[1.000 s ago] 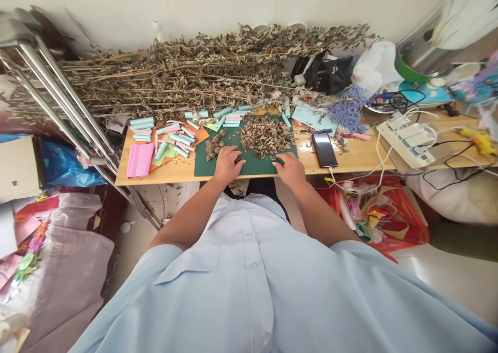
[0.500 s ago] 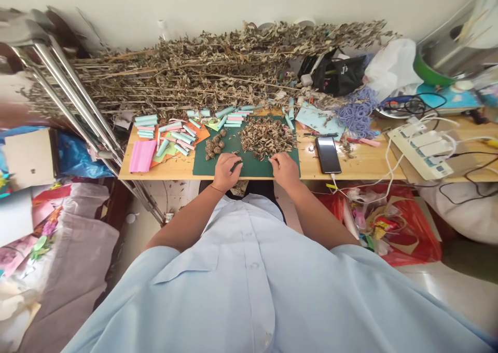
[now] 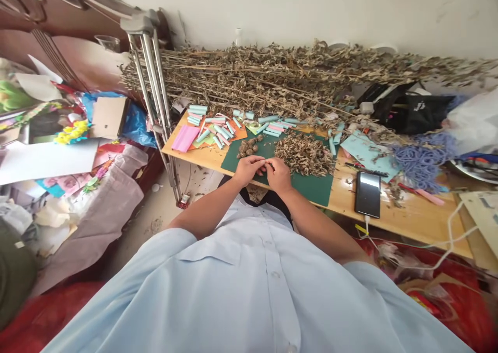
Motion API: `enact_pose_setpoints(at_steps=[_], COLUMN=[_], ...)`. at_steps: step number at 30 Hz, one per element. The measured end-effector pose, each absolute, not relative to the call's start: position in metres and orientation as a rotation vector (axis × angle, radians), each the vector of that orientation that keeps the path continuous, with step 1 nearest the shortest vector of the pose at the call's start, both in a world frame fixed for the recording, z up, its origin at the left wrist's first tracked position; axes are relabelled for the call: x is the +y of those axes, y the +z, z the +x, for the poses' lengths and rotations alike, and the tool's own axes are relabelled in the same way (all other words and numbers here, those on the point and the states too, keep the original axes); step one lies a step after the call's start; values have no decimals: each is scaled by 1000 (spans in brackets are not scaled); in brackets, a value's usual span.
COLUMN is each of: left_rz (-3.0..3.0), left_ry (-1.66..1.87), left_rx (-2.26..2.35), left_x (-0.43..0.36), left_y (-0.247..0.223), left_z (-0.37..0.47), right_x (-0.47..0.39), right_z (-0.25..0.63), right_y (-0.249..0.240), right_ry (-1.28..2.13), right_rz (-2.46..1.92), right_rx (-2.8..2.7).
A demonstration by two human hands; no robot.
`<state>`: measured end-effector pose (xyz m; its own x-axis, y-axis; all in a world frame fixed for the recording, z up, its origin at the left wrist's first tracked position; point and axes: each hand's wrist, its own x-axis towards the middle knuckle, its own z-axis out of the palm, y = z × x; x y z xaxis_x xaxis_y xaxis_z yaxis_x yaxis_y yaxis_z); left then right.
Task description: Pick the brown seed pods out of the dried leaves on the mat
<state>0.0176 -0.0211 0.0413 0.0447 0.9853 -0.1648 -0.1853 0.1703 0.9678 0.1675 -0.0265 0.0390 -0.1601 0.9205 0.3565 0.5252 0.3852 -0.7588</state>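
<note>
The fingertips of the left hand (image 3: 249, 170) and the right hand (image 3: 279, 174) are meeting over the near edge of a green mat (image 3: 317, 189); the fingers are curling inward and pressing tip to tip, and I cannot tell whether they are pinching a bit of leaf between them. Just beyond the left hand, a cluster of brown balls (image 3: 246, 148) is sitting near the mat's far left corner. Beyond the right hand, a heap of dry leaves (image 3: 303, 153) is spreading over the far right part of the mat, with crumbs straying from its near side.

The work is looking only partway along: a small group of balls is lying gathered, while the far bigger heap is lying loose.

Farther out, blue and pink paper rolls (image 3: 221, 134) are lying toward the left end of the table (image 3: 344, 187), and a folded pink sheet (image 3: 185, 138) is resting close to its left edge. A phone (image 3: 368, 194), plugged into a cable, is lying to the right of the mat by the near edge. Purple yarn (image 3: 424, 161) is bunching up beyond it, and long dried stalks (image 3: 249, 80), bearing plenty of leaf, are stretching along the far edge.
</note>
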Motion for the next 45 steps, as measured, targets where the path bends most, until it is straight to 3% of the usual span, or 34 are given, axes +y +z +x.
enact_pose_setpoints(at_steps=[18,33,45], left_rz=[1349,1376,1263], left_ry=[1034,1061,1130], left_rx=[1391,1435,1487], left_x=[-26,-27,-24], left_y=[47,45,38], left_z=[25,29,30], right_x=[-20,-15,-98], right_z=[171,177,199], right_y=[22,13,25], right_ry=[854,791,579], right_rz=[-1242,-1188,-919], right_rx=[-1461,-1475,-2126])
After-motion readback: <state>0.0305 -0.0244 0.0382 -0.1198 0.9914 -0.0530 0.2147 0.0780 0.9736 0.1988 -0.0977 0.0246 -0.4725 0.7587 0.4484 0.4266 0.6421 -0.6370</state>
